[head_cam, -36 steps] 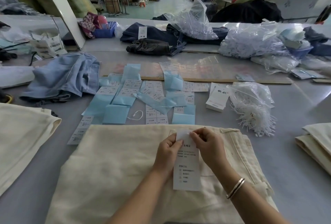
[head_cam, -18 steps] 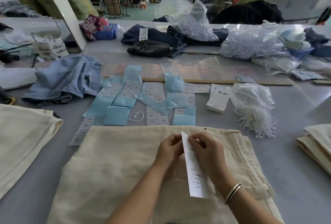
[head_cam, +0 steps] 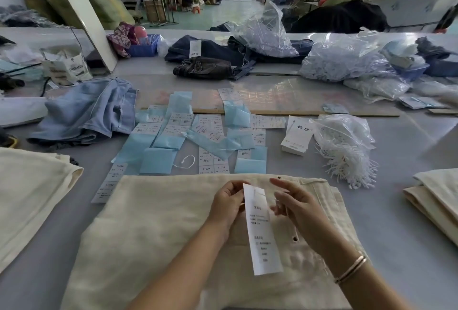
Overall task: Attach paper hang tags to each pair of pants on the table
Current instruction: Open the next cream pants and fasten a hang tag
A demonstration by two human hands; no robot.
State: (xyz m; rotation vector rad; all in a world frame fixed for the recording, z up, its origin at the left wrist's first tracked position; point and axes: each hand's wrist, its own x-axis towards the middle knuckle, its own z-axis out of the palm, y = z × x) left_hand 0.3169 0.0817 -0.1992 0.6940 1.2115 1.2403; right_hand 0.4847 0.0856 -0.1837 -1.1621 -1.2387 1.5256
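Threading the string through a hang tag over the cream pants

The left hand [head_cam: 226, 204] pinches the hang tag [head_cam: 262, 230] at its top edge; the right hand [head_cam: 296, 206], fingers loosely curled, seems to hold a thin string beside it. Both hover above the cream pants [head_cam: 158, 230] on the surface [head_cam: 401, 240]. Next, I judge, the loop must be fastened to the waistband.

Both forearms enter from the bottom edge and converge toward the centre of the view. The left hand [head_cam: 226, 201] is raised with the wrist slightly bent; its fingers are curled inward and pinch at the fingertips. The right hand [head_cam: 295, 206] sits just beside it, apart from it, palm turned toward the left. Its index finger extends forward; the remaining fingers are curled, apparently pinching something thin, though blur prevents confirmation. The right wrist carries two thin bangles [head_cam: 350, 269].
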